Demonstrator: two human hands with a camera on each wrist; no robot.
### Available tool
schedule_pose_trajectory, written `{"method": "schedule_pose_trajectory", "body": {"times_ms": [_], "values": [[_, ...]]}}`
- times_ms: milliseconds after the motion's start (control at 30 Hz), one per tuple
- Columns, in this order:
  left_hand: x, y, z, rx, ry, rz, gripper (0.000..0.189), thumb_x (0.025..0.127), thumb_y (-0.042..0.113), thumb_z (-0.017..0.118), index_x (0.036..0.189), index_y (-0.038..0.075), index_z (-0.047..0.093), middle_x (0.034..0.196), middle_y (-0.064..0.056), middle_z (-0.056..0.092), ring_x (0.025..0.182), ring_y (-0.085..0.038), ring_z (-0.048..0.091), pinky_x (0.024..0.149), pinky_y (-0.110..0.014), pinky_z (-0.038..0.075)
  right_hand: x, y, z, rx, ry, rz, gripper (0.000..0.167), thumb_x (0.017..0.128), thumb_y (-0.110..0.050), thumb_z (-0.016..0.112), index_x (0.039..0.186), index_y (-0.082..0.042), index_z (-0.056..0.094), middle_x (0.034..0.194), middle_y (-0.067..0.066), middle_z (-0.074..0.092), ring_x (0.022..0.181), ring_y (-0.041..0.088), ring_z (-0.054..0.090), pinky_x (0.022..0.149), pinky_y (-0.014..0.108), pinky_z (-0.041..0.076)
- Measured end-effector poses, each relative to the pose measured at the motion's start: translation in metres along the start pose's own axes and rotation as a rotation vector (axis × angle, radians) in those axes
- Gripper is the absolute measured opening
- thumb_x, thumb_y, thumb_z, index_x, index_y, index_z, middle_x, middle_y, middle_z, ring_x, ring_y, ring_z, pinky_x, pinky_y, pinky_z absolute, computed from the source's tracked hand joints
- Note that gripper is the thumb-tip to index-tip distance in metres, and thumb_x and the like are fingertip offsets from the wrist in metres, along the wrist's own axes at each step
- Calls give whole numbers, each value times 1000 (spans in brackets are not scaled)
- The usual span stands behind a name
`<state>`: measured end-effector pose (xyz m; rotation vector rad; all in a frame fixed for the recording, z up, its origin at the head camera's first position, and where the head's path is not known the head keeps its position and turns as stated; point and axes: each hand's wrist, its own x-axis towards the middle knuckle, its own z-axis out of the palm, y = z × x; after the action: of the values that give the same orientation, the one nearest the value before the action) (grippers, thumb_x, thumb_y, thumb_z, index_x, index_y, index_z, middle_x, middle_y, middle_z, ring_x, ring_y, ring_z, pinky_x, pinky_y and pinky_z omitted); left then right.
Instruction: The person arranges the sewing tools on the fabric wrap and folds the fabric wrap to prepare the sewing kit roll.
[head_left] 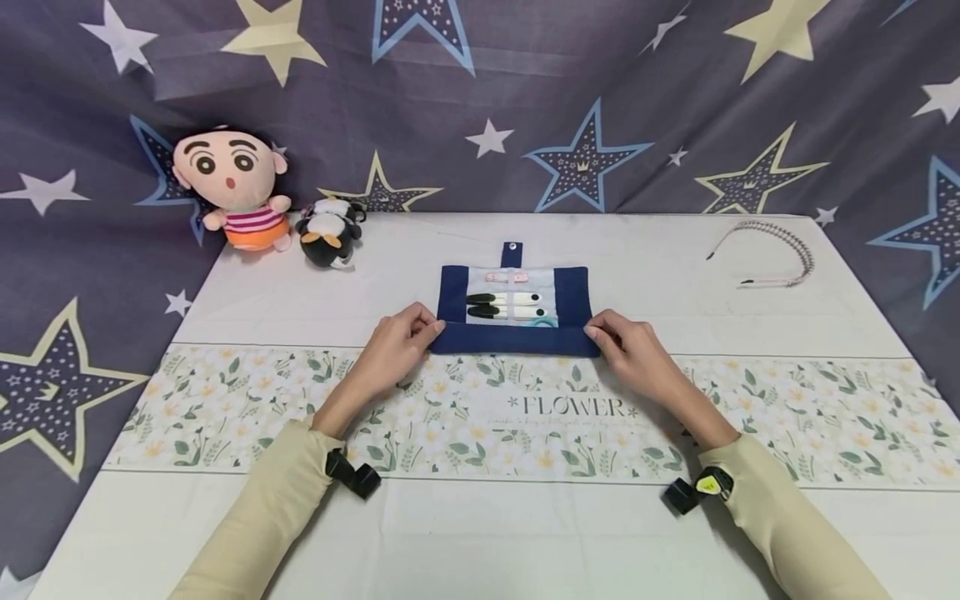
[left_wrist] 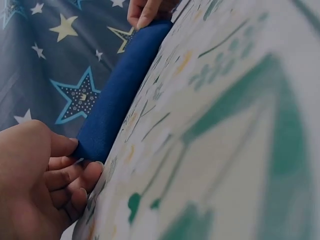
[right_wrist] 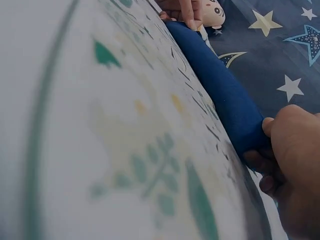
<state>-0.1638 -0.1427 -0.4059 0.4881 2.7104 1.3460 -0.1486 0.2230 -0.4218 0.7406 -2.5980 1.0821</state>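
Note:
A navy fabric tool pouch [head_left: 573, 296] lies unfolded on the table, its near edge folded up into a band. My left hand [head_left: 401, 342] pinches the left end of that band between thumb and fingers; my right hand [head_left: 633, 350] pinches the right end. On the pale lining sit a pink item [head_left: 507, 277] and two white tools with dark tips [head_left: 525, 298], held by a strap. Part of a light-blue ring handle [head_left: 545, 321] shows above the fold, the rest hidden. A tab with a snap [head_left: 512, 252] sticks out at the far side. Both wrist views show the blue band [left_wrist: 117, 95] stretched between the hands.
A plush doll [head_left: 240, 187] and a penguin plush [head_left: 327, 233] sit at the back left. To the back right lies a headband [head_left: 802, 250]. A floral runner printed FLOWER [head_left: 465, 417] crosses the table [head_left: 480, 533]. Behind hangs a star-patterned curtain [head_left: 465, 100].

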Motion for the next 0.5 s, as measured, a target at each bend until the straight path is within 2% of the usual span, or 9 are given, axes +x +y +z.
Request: {"method": "schedule_pose_trajectory", "body": {"times_ms": [233,500], "values": [[11,3,3,108,12,-30,18,109,20,55,99,6,60,68,-3,53,54,-20,45,58,-36,38,8,-1,3,44,-22,129,16,107,-9,58,103,1,70,72,2,59,58,14,45,58,32,37],[13,4,3,140,16,-25,18,109,18,56,97,5,59,66,-3,50,54,-19,44,56,-36,37,14,-6,9,21,-8,224,17,107,-9,58,100,1,69,70,3,56,59,18,46,59,32,37]]}}
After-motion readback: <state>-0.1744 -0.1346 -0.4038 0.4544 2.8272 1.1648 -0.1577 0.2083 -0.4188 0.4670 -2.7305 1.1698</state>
